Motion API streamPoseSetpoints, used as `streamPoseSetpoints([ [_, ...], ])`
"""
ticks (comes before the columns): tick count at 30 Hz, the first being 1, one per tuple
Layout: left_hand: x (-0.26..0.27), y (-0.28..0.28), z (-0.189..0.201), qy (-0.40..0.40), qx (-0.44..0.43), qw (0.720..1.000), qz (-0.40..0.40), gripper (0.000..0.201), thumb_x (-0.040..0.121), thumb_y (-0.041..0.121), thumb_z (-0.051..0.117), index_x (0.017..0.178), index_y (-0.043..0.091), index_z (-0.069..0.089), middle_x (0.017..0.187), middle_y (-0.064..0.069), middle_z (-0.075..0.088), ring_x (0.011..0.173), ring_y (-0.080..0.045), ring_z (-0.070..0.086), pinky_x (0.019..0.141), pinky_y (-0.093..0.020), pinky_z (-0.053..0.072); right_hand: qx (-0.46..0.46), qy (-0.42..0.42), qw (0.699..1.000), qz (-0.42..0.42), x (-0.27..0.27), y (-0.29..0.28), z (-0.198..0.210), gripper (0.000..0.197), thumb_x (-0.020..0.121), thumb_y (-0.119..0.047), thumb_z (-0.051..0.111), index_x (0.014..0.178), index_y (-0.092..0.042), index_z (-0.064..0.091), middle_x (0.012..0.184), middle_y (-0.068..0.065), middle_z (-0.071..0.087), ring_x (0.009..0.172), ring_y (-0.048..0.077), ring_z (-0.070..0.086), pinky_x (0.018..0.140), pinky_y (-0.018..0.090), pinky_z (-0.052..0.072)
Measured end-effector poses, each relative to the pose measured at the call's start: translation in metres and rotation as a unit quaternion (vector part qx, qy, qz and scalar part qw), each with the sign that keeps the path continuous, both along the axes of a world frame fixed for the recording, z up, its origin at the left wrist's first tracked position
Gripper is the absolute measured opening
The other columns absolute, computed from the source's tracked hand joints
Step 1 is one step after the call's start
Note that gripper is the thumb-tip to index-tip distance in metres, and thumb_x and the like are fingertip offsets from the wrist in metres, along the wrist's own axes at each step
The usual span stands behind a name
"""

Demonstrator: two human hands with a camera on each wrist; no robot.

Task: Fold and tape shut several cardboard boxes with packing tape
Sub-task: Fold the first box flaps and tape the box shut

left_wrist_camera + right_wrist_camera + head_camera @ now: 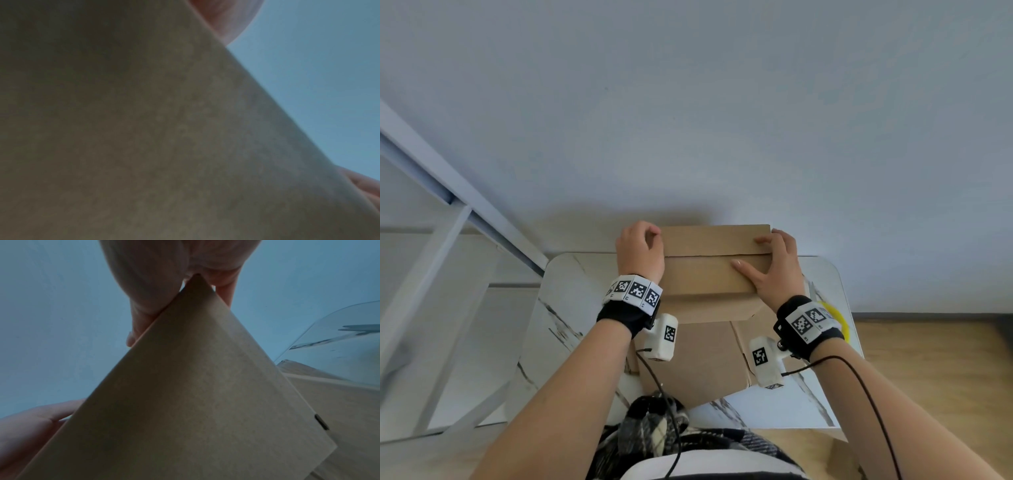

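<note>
Box, flaps folded shut, gripped endwise by left hand and right hand.

One left hand, one right hand, one cardboard box, one flattened cardboard sheet, one yellow tape roll, one tabletop.

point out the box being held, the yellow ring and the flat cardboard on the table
cardboard box (709,274), head view, near top flap
yellow ring (838,314), head view, its visible outer arc
flat cardboard (698,356), head view, bare face below the box
</note>
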State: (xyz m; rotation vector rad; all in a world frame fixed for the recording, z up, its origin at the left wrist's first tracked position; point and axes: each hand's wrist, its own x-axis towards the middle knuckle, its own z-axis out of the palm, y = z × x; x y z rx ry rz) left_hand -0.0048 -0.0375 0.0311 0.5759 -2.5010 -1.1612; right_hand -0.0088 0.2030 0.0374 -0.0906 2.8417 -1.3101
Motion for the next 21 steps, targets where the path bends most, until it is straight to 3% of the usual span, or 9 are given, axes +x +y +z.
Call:
streamPoseSetpoints([
  [2,0.003,0.003,0.003,-0.026,-0.07,0.997,-0.018,0.013,0.094,0.008,0.053,0.102,0.013,0.063,0.108,-0.008,0.062,0.108,-0.032,0.054,0.092,-0.038,0.04,0.002,0.001,1.0,0.002,0.0,-0.001,-0.001,0.052,0.081,-0.041,0.078,0.121,-0.017,0.055,0.146,-0.003,0.035,0.106,0.0,0.041,0.089,0.017,0.035],
  [4,0.006,0.01,0.01,-0.08,-0.201,0.974,-0.061,0.028,0.098,0.01,0.048,0.123,0.018,0.058,0.134,-0.007,0.055,0.133,-0.034,0.041,0.111,-0.042,0.027,-0.003,-0.004,1.0,0.0,0.001,-0.002,-0.001,0.05,0.082,-0.04,0.078,0.121,-0.017,0.057,0.15,-0.004,0.034,0.113,0.003,0.044,0.091,0.017,0.034],
  [6,0.009,0.024,0.019,-0.139,-0.281,0.941,-0.126,0.044,0.104,0.027,0.037,0.148,0.027,0.038,0.161,-0.001,0.027,0.152,-0.031,0.009,0.12,-0.051,-0.001,-0.007,-0.009,1.0,-0.006,0.002,-0.003,-0.002,0.048,0.084,-0.04,0.076,0.124,-0.02,0.06,0.156,-0.005,0.032,0.127,0.008,0.045,0.096,0.016,0.031],
  [8,0.012,0.046,0.022,-0.191,-0.299,0.916,-0.189,0.053,0.105,0.046,0.02,0.156,0.032,0.016,0.166,0.003,0.004,0.153,-0.027,-0.009,0.118,-0.054,-0.012,0.006,-0.011,1.0,-0.01,0.004,-0.003,0.0,0.048,0.087,-0.042,0.072,0.131,-0.025,0.06,0.16,-0.006,0.03,0.136,0.012,0.042,0.1,0.016,0.029],
  [10,0.017,0.069,0.019,-0.227,-0.303,0.898,-0.222,0.058,0.104,0.051,0.013,0.158,0.033,0.003,0.166,0.003,-0.007,0.152,-0.025,-0.013,0.12,-0.056,-0.01,0.037,-0.016,0.999,-0.003,0.007,-0.002,0.001,0.051,0.093,-0.045,0.063,0.14,-0.03,0.053,0.162,-0.006,0.026,0.139,0.015,0.04,0.102,0.018,0.03],
  [12,0.02,0.082,0.013,-0.23,-0.319,0.893,-0.218,0.058,0.104,0.051,0.012,0.157,0.034,-0.003,0.166,0.002,-0.011,0.152,-0.027,-0.013,0.12,-0.057,-0.008,0.065,-0.02,0.998,0.014,0.011,0.001,-0.002,0.052,0.098,-0.047,0.053,0.148,-0.036,0.041,0.164,-0.006,0.018,0.14,0.02,0.039,0.107,0.028,0.034],
  [17,0.02,0.087,0.012,-0.206,-0.345,0.886,-0.233,0.059,0.104,0.049,0.014,0.157,0.033,-0.008,0.165,0.005,-0.015,0.151,-0.024,-0.017,0.12,-0.057,-0.008,0.096,-0.021,0.993,0.059,0.013,0.011,-0.015,0.059,0.101,-0.051,0.039,0.155,-0.041,0.018,0.165,-0.013,-0.008,0.141,0.025,0.036,0.102,0.045,0.047],
  [21,0.021,0.095,0.013,-0.154,-0.374,0.871,-0.281,0.058,0.105,0.044,0.018,0.158,0.032,-0.003,0.166,0.006,-0.009,0.152,-0.021,-0.014,0.121,-0.056,-0.003,0.116,0.005,0.99,0.083,0.012,0.013,-0.017,0.062,0.1,-0.056,0.033,0.156,-0.036,0.016,0.162,-0.016,-0.023,0.143,0.03,0.032,0.107,0.049,0.042],
])
